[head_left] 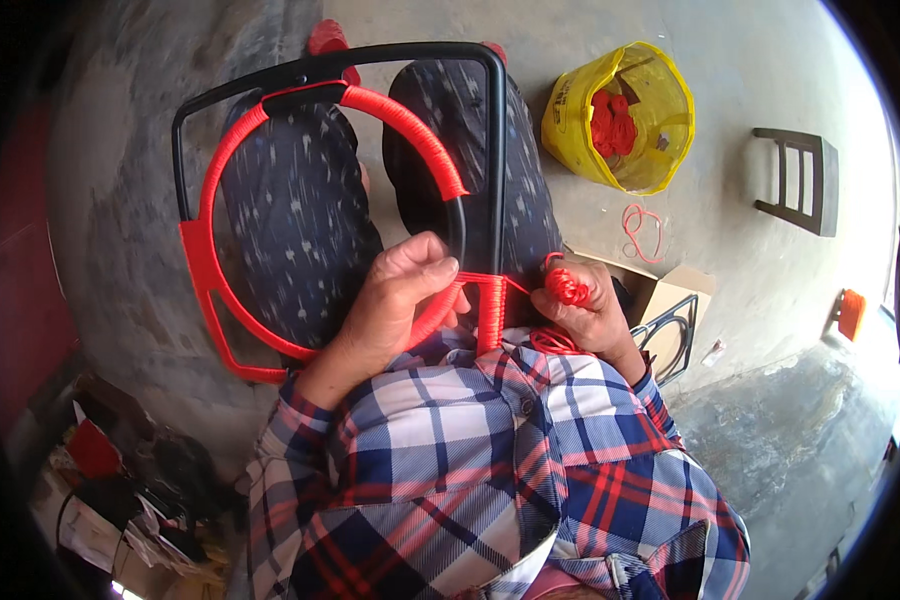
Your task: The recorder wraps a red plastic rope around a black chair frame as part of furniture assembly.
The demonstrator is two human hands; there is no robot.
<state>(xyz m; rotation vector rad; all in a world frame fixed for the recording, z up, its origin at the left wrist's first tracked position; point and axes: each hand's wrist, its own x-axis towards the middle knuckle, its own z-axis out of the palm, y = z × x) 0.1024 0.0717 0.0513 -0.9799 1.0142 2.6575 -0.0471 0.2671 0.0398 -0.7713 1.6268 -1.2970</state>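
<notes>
A black metal frame (497,150) with an inner ring (410,125) rests on my lap, much of it wound in red cord. My left hand (395,295) grips the ring's lower right part, where it meets the frame's right bar. My right hand (585,305) holds a small bundle of red cord (567,287) just right of that bar. A taut strand runs from the bundle to the fresh red wrapping (490,310) on the bar.
A yellow plastic bag (620,115) with red cord inside sits on the concrete floor at upper right. Loose red cord (642,228) lies below it. A cardboard box (670,290) with another black frame is at my right. A small dark stool (800,180) stands farther right. Clutter lies at lower left.
</notes>
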